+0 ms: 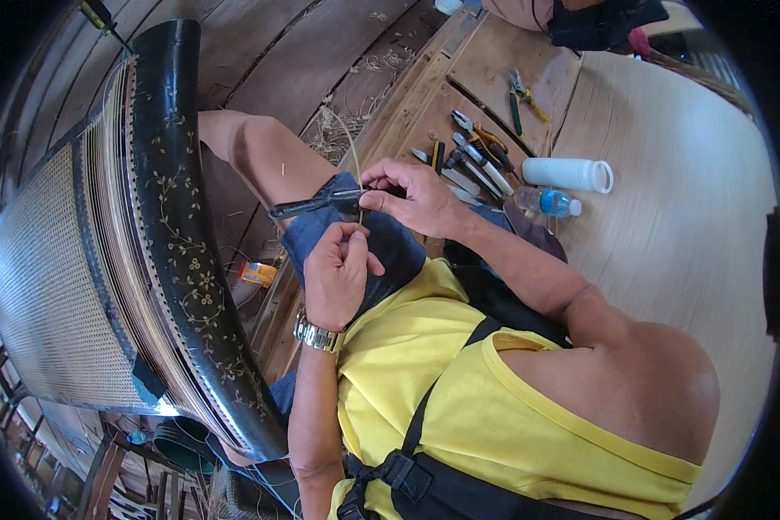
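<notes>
Cane webbing (52, 260) in a black, flower-patterned frame (182, 217) stood leftmost, over plank floor (260, 52). The left hand (334, 273), fingers curled, pinched a pale strip (354, 154) low above the thigh; a dark-handled tool (303, 207) crossed it, its right end gripped by the inward-bent right hand (420, 199). Rightward lay a wooden bench (494, 43), then pale tabletop (667, 217).

We pinch a pale cane strip (355, 158) in our left hand (334, 269) (a metal watch (319, 334) circles that wrist) while our right hand (416, 199) holds a dark tool (316, 205); beside us is a woven cane panel (48, 269) with a black floral rail (178, 217).
</notes>
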Demonstrator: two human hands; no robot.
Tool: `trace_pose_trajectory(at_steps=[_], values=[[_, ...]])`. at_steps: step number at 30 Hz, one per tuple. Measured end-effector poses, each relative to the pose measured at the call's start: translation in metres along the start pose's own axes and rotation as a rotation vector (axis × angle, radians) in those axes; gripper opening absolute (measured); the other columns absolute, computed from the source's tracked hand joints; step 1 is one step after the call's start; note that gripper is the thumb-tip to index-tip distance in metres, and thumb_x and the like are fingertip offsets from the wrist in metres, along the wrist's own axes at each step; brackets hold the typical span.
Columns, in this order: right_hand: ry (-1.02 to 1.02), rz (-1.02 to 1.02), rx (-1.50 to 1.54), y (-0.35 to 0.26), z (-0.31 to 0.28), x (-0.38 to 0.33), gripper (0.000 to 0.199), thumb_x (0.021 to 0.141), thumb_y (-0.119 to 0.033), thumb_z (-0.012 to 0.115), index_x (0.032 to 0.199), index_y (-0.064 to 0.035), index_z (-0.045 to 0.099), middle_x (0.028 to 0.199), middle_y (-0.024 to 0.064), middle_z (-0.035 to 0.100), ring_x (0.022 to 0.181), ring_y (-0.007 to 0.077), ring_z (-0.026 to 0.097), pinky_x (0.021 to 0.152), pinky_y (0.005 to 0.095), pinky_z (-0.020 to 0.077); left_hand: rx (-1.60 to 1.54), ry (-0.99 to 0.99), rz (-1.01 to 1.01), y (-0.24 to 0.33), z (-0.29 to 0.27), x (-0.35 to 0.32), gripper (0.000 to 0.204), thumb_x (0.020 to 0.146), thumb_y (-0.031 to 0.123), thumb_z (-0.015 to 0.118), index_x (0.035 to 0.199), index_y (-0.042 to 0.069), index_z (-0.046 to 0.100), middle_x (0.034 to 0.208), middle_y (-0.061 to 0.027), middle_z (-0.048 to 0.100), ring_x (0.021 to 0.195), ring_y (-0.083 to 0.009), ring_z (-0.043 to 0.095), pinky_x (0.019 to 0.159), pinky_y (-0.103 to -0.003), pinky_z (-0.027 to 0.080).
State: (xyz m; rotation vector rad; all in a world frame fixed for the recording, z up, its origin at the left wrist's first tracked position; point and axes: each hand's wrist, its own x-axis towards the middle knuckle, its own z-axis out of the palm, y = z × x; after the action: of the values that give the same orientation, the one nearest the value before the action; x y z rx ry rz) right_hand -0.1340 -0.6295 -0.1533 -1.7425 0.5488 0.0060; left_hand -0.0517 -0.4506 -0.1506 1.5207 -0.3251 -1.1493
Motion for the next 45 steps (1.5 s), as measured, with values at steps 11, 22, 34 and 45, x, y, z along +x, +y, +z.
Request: trace_pose_trajectory(at_steps=[11,22,34,45], values=[[-0.046,-0.001,0.091,0.012,0.007,-0.001,0.015,0.096,-0.012,0.065,0.097,-0.0038,0.052,0.082,-0.0003,0.056,0.078,0.0055,0.053,0.071,0.0244,0.0471,0.109,0.127,0.002,0.0,0.004,0.009,0.027,0.102,0.023,0.055,0.105,-0.003,0.064,0.08,-0.0076,0.072,0.071,-0.0079,0.062,0.064,-0.025,0.048],[0.025,0.069,0.143,0.022,0.028,0.0,0.014,0.099,-0.017,0.061,0.096,-0.0041,0.056,0.079,-0.0006,0.061,0.068,0.0058,0.053,0.061,0.0228,0.0457,0.293,0.225,0.077,-0.006,0.002,0.011,0.017,0.097,0.016,0.06,0.098,0.0,0.067,0.071,-0.0079,0.069,0.064,-0.0131,0.065,0.061,-0.027,0.05],[-0.005,0.238,0.262,0.019,0.031,0.007,0.021,0.098,-0.023,0.063,0.089,-0.005,0.057,0.071,-0.0003,0.06,0.056,0.0054,0.051,0.049,0.0215,0.0404,0.368,0.284,0.163,-0.003,0.002,0.009,0.02,0.094,0.02,0.065,0.09,0.0,0.066,0.067,-0.0135,0.066,0.057,-0.019,0.064,0.056,-0.032,0.049],[0.04,0.353,0.392,0.009,0.028,0.02,0.023,0.095,-0.026,0.068,0.085,-0.0079,0.058,0.07,-0.0003,0.061,0.057,0.0051,0.053,0.046,0.0196,0.0382,0.24,0.344,0.183,-0.008,0.002,0.02,0.029,0.092,0.022,0.069,0.075,0.0,0.06,0.057,-0.0095,0.055,0.051,-0.0107,0.045,0.05,-0.029,0.041]])
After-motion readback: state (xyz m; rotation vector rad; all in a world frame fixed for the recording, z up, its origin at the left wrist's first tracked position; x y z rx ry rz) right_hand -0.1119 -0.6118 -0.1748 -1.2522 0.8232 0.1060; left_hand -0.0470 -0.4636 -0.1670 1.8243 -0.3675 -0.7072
